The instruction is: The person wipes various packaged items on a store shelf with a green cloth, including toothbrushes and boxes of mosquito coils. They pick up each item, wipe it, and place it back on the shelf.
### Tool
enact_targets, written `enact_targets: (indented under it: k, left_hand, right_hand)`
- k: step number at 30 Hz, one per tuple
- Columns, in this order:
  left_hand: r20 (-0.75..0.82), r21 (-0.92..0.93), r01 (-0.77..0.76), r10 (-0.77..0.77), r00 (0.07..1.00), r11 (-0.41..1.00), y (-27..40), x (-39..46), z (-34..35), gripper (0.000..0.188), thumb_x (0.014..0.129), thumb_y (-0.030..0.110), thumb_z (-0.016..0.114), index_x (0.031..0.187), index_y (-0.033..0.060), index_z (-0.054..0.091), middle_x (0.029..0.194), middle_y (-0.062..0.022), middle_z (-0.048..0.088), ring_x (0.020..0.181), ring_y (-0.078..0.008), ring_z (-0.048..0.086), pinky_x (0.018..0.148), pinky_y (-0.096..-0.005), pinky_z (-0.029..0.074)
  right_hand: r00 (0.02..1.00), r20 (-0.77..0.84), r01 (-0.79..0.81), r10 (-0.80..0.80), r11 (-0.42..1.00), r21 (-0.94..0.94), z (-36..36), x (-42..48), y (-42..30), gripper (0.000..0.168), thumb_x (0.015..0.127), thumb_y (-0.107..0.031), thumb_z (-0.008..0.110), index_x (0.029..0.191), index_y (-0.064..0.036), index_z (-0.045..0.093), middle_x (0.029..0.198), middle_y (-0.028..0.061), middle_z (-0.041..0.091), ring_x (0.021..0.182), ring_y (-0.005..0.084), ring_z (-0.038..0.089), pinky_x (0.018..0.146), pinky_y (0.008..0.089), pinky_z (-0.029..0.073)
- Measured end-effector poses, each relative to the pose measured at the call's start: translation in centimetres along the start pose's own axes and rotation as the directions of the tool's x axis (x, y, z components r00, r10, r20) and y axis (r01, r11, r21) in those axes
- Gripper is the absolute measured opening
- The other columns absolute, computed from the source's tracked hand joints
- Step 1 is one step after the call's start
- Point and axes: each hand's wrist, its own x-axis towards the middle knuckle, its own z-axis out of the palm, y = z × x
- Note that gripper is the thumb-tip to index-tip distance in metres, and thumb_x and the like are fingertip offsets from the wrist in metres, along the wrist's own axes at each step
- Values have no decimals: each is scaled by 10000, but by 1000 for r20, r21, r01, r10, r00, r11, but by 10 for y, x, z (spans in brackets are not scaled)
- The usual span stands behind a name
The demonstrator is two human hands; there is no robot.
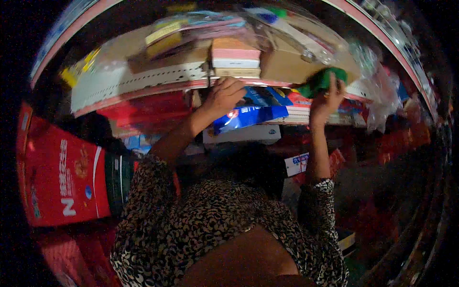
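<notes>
Green cloth (322, 80) is gripped in my right hand (331, 95), raised in front of a cardboard box at the shelf's edge. My left hand (227, 93) is at the shelf's pink-red front edge (136, 95), just below a small stack of boxes (236, 59) in orange, pink, white and cream. Its fingers are bent, and whether they hold anything cannot be told. Just below and right of that hand, a blue printed package (251, 117) lies on the level beneath. The picture is blurred around both hands.
Plastic-wrapped goods (200, 27) lie on the shelf. Clear plastic bags (383, 93) hang at the right. A white box (242, 134) sits below the blue package. A large red box (64, 172) stands at the left. Another shelf edge (387, 39) curves across the upper right.
</notes>
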Motion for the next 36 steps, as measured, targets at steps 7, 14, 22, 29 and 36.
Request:
enact_targets:
  k: [7, 14, 22, 29, 36]
  left_hand:
    - [52, -50, 35, -33, 998, 998, 7, 11, -6, 273, 609, 49, 625, 881, 59, 634, 1017, -69, 604, 972, -262, 546, 833, -382, 428]
    - [142, 96, 111, -124, 982, 989, 17, 9, -17, 191, 564, 68, 643, 745, 72, 581, 824, -50, 513, 875, -247, 500, 795, -359, 413]
    - [120, 114, 124, -137, 983, 986, 15, 1, 0, 90, 613, 159, 612, 681, 102, 602, 878, -53, 540, 967, -261, 491, 864, -426, 397]
    - [117, 6, 167, -166, 979, 986, 30, -23, -16, 172, 668, 129, 592, 827, 61, 592, 955, -83, 547, 975, -268, 503, 876, -400, 420]
    - [-138, -90, 512, -520, 843, 854, 53, -60, -85, 274, 767, 104, 577, 1025, 12, 585, 1129, -148, 562, 1087, -317, 510, 937, -426, 426]
  right_hand:
    - [760, 450, 631, -469, 698, -338, 47, -56, -32, 596, 691, 107, 537, 1239, -122, 590, 1124, 199, 535, 1013, 347, 532, 862, 387, 439]
    - [667, 514, 665, -540, 742, -83, 78, -60, -84, 557, 698, 126, 549, 1192, -122, 621, 1117, 201, 562, 957, 339, 571, 803, 362, 475]
    - [504, 693, 804, -515, 573, -159, 131, -48, -93, 450, 759, -59, 554, 1207, -95, 574, 1209, 171, 525, 1086, 371, 500, 930, 441, 414]
    - [421, 797, 777, -433, 626, -71, 108, -58, -83, 449, 735, -65, 565, 1182, -87, 586, 1174, 145, 559, 1076, 356, 513, 885, 423, 450]
    - [586, 735, 432, -342, 899, 74, 130, -90, -117, 625, 624, 141, 519, 1203, -89, 572, 1158, 176, 551, 1102, 355, 511, 969, 420, 406]
